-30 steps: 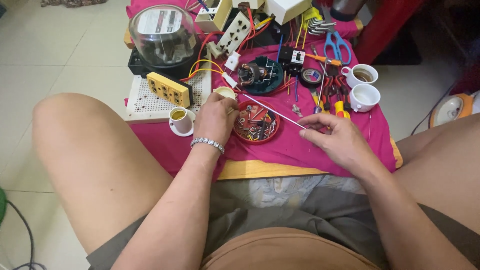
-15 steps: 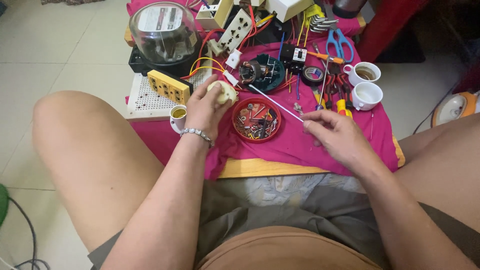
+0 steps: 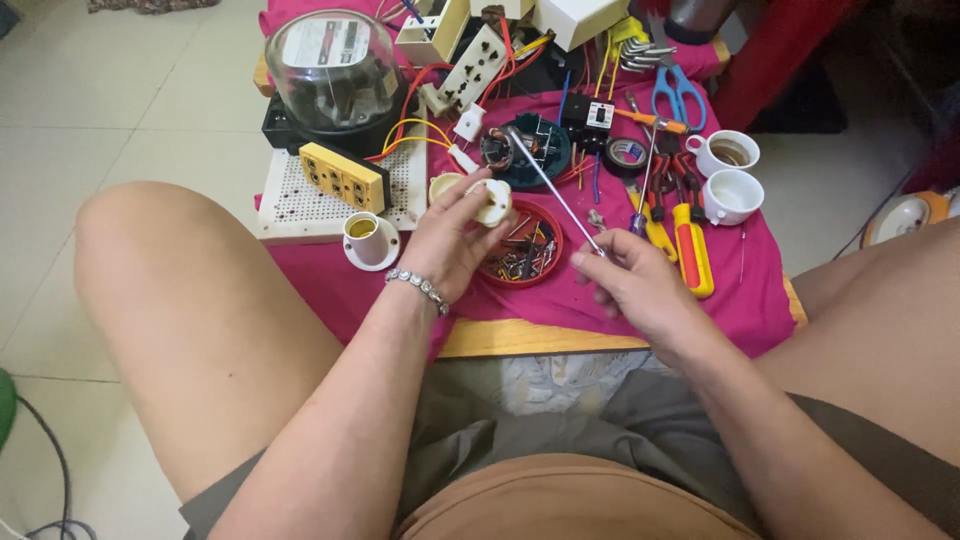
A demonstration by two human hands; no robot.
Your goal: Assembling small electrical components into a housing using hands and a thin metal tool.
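Now the left hand (image 3: 450, 235) has lifted the small cream socket part (image 3: 492, 202) up above the red dish (image 3: 524, 243), fingers curled round it. The right hand (image 3: 635, 285) pinches a thin metal rod (image 3: 553, 190), swung up, tip not yet touching.

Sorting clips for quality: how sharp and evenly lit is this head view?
Head view: soft, even light, no hard shadows; left hand with the white fitting and right hand with the metal rod are sharp; meter dome shows slight glare; wide-angle bending at edges.
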